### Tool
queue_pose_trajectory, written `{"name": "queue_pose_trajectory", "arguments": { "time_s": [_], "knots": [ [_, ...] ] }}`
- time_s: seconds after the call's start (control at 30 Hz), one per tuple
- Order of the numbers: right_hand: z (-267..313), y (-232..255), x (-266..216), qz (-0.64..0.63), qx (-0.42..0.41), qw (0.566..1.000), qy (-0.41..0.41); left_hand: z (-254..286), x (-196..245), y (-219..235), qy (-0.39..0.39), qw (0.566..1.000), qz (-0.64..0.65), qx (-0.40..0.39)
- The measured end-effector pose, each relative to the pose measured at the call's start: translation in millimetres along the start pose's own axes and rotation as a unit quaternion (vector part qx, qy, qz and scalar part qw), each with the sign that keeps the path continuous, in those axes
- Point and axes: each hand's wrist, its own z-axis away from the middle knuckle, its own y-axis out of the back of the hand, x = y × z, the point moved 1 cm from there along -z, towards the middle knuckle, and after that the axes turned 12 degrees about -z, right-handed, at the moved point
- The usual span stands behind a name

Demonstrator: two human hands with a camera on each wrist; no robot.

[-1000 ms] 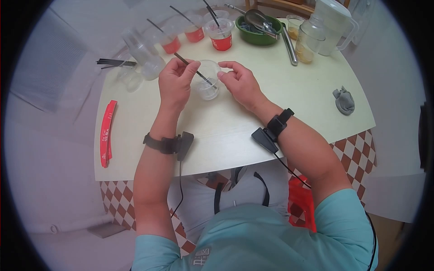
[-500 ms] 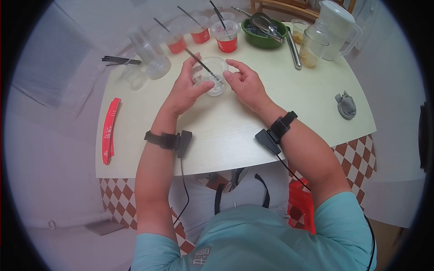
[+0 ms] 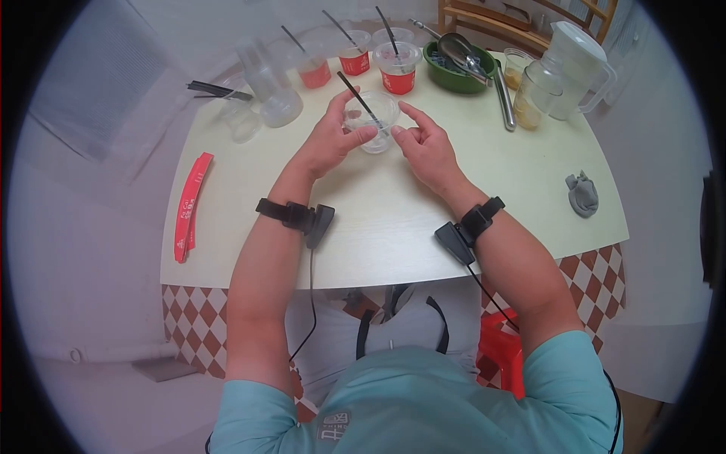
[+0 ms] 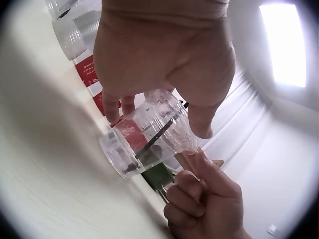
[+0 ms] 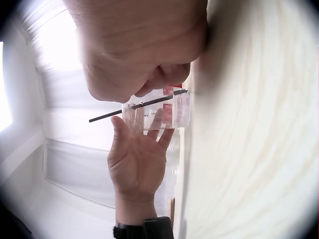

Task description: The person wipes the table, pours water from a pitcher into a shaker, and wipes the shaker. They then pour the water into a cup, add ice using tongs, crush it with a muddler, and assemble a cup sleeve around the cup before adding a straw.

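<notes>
A clear plastic cup point(image 3: 386, 111) stands upright in front of the person, its base close over the tabletop. A black straw point(image 3: 354, 94) leans in it, the upper end sticking out past the rim. My left hand point(image 3: 330, 138) holds the cup from the left, with the thumb near the rim and the fingers around the far side. From the right, my right hand point(image 3: 429, 148) pinches the rim between thumb and index finger; its other fingers are curled in, as the left wrist view shows. Behind the cup is another clear cup with a red band point(image 3: 398, 82).
More red-banded cups with straws point(image 3: 354, 62) line the back edge. A green bowl point(image 3: 456, 80) with ladles, a metal tool point(image 3: 505, 97), a jar point(image 3: 529, 113) and a pitcher point(image 3: 578, 72) stand back right. Red strips point(image 3: 190, 208) lie left, a grey cloth point(image 3: 582, 194) right.
My left hand has let go of the straw and now spreads around the cup. The right hand stays at the rim. The head view has shifted slightly.
</notes>
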Motion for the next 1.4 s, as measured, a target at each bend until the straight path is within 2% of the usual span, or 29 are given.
{"name": "queue_pose_trajectory", "arguments": {
  "time_s": [0.17,0.23,0.27,0.33,0.37,0.4,0.47,0.5,0.57,0.6,0.63,0.67,0.77,0.83,0.87,0.93,0.97,1.03,1.17,1.27,1.33,1.4],
  "knots": [
    [2,-2,-1,-0.006,-0.010,1.000,-0.016,6,0,-3,0.007,1.000,-0.020,0.005],
    [4,-1,-1,-0.010,-0.017,1.000,-0.010,5,-4,-5,-0.028,0.999,-0.010,0.013],
    [5,-1,-2,-0.001,0.007,1.000,0.002,5,-6,-5,-0.025,0.999,-0.012,0.023],
    [1,-2,3,-0.015,0.036,0.999,0.026,12,-9,-4,-0.037,0.994,-0.076,0.075],
    [-3,1,9,-0.035,0.045,0.998,0.037,20,-9,-3,-0.041,0.988,-0.069,0.131],
    [-5,5,13,-0.038,0.052,0.997,0.029,29,-12,6,-0.033,0.986,-0.073,0.145],
    [-6,4,14,-0.044,0.048,0.998,0.021,44,-15,25,0.000,0.977,-0.102,0.189],
    [-4,3,11,-0.045,0.048,0.998,0.011,56,-16,37,0.018,0.962,-0.121,0.246],
    [-2,1,10,-0.047,0.041,0.998,0.001,74,-43,70,0.059,0.956,-0.049,0.283],
    [-2,1,11,-0.046,0.030,0.998,-0.002,87,-52,89,0.069,0.947,-0.076,0.303],
    [-2,2,11,-0.046,0.020,0.999,-0.004,103,-51,106,0.117,0.931,-0.109,0.327],
    [-3,3,11,-0.046,0.017,0.999,-0.004,116,-67,132,0.150,0.904,-0.224,0.330],
    [-3,7,12,-0.030,0.001,1.000,-0.009,159,-98,195,0.184,0.830,-0.399,0.344],
    [-3,7,12,-0.043,0.013,0.999,0.000,184,-101,226,0.290,0.776,-0.459,0.321],
    [-3,5,10,-0.043,0.014,0.999,0.000,195,-105,237,0.289,0.776,-0.460,0.321],
    [-2,3,5,-0.046,0.036,0.998,-0.018,212,-118,252,0.370,0.706,-0.525,0.298],
    [-2,3,6,-0.046,0.037,0.998,-0.017,216,-124,257,0.369,0.706,-0.525,0.298],
    [-3,3,7,-0.034,0.031,0.999,-0.008,221,-127,258,0.428,0.689,-0.524,0.261],
    [-2,4,5,-0.027,0.032,0.999,-0.007,221,-118,255,0.455,0.710,-0.489,0.224],
    [-2,5,5,-0.022,0.042,0.999,-0.013,222,-120,258,0.448,0.707,-0.491,0.240],
    [-3,6,6,-0.016,0.040,0.999,-0.008,226,-131,267,0.428,0.719,-0.458,0.299],
    [-3,5,6,-0.019,0.043,0.999,-0.006,231,-140,276,0.407,0.733,-0.440,0.321]
  ]
}}
